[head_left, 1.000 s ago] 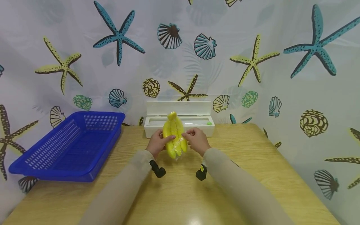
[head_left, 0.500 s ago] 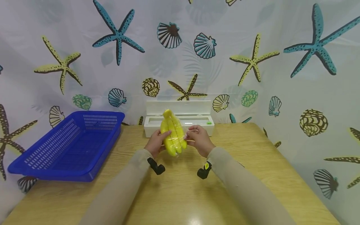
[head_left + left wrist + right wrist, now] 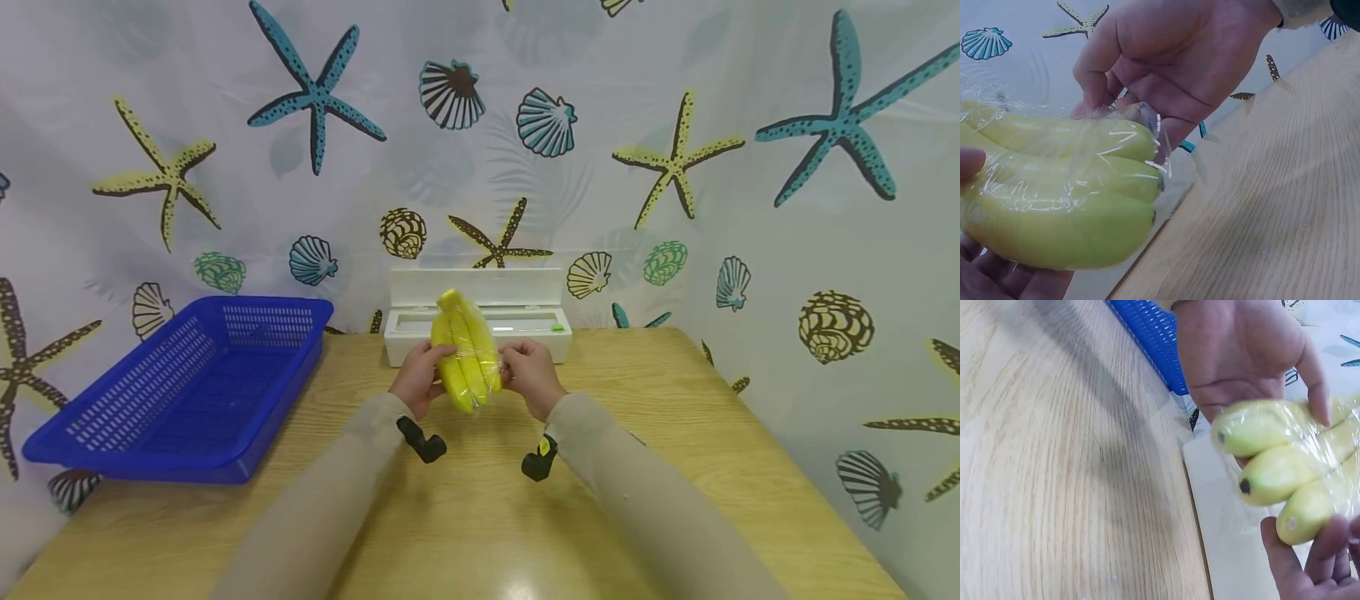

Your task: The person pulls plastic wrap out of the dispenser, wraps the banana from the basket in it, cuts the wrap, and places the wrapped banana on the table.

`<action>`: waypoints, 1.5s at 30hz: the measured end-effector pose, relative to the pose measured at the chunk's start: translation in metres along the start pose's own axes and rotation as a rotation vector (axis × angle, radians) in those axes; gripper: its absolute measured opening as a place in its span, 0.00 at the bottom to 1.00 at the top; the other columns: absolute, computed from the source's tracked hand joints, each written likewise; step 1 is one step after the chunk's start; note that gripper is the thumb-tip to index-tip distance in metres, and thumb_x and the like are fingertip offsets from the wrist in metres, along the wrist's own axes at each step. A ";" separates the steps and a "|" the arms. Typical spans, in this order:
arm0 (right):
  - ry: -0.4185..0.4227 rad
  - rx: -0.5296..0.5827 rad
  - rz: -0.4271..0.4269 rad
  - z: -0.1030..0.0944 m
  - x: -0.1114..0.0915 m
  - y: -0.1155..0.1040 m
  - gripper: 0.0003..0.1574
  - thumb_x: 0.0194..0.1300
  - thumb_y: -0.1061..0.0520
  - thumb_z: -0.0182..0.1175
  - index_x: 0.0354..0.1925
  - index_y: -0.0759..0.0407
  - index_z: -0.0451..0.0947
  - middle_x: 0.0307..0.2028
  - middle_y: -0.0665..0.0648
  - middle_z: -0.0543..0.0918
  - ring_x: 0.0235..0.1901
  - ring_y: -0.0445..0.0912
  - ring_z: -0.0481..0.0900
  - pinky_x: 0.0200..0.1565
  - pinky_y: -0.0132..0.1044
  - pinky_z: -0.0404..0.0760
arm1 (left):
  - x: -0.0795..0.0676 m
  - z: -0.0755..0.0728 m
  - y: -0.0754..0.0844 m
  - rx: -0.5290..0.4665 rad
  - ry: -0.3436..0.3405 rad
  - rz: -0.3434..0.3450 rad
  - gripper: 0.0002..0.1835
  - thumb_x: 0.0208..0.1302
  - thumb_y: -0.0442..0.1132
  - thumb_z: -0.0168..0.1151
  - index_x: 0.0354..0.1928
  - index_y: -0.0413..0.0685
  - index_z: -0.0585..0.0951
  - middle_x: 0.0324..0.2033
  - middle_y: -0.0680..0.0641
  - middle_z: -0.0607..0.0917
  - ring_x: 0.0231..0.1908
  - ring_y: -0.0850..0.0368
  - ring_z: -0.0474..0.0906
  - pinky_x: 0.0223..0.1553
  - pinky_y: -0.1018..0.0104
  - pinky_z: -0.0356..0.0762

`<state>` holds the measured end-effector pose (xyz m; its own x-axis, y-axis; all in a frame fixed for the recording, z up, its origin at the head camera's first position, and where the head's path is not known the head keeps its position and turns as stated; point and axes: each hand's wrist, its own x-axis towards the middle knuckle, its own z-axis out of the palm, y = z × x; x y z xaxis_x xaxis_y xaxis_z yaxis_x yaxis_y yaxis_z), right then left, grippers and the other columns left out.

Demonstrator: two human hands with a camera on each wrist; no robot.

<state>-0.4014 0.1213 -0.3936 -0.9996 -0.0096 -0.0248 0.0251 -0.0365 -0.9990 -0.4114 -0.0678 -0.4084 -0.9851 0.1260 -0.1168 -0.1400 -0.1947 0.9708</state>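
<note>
A bunch of yellow bananas (image 3: 467, 358) in clear plastic wrap (image 3: 1054, 187) is held up above the table, stem upward. My left hand (image 3: 416, 379) grips its left side, thumb in front and fingers behind. On the right side, my right hand (image 3: 532, 377) pinches the plastic wrap at the bunch's edge. In the right wrist view, the right hand's bent fingers (image 3: 1285, 556) are close against the lowest banana, and the wrap lies shiny and creased over the fruit. Part of the right fingertips is hidden behind the bunch in the left wrist view.
Behind the bananas stands a white wrap dispenser (image 3: 401, 350) with its lid (image 3: 480, 286) raised and a green slider (image 3: 558, 328) at its right end. A blue plastic basket (image 3: 243, 467) sits on the wooden table (image 3: 465, 517) at left. A patterned curtain (image 3: 480, 183) hangs behind.
The bunch has tilted with its stem toward the left. My right hand drew slightly rightward with the wrap, then came back against the bunch's edge. The left hand keeps its grip.
</note>
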 end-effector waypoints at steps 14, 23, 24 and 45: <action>-0.194 -0.029 0.148 0.002 -0.001 0.006 0.27 0.79 0.48 0.38 0.61 0.64 0.72 0.52 0.63 0.80 0.45 0.51 0.83 0.56 0.53 0.83 | 0.000 -0.001 -0.004 0.025 -0.009 0.020 0.27 0.72 0.50 0.60 0.68 0.50 0.68 0.60 0.42 0.80 0.53 0.51 0.83 0.48 0.62 0.86; -0.208 0.026 0.233 -0.006 -0.001 0.010 0.31 0.80 0.40 0.42 0.54 0.66 0.73 0.34 0.54 0.80 0.32 0.44 0.81 0.38 0.37 0.86 | -0.003 -0.001 0.001 0.099 0.034 0.049 0.29 0.73 0.53 0.58 0.68 0.47 0.68 0.58 0.41 0.81 0.50 0.52 0.85 0.51 0.56 0.85; -0.208 0.034 0.232 -0.006 -0.001 0.010 0.32 0.80 0.39 0.43 0.54 0.66 0.73 0.33 0.54 0.80 0.32 0.44 0.81 0.39 0.37 0.87 | -0.005 0.000 0.003 0.099 0.035 0.047 0.29 0.73 0.53 0.58 0.69 0.47 0.68 0.59 0.40 0.81 0.51 0.52 0.84 0.52 0.55 0.85; -0.309 -0.184 0.106 -0.008 -0.005 0.016 0.11 0.74 0.62 0.54 0.47 0.71 0.76 0.32 0.59 0.88 0.28 0.44 0.87 0.40 0.44 0.89 | 0.010 -0.016 -0.009 0.070 0.117 0.091 0.32 0.73 0.55 0.56 0.71 0.50 0.61 0.60 0.40 0.78 0.57 0.44 0.81 0.51 0.50 0.85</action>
<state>-0.3958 0.1285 -0.4096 -0.9411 -0.3061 -0.1438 0.0979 0.1605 -0.9822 -0.4215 -0.0801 -0.4215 -0.9989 -0.0043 -0.0476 -0.0467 -0.1314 0.9902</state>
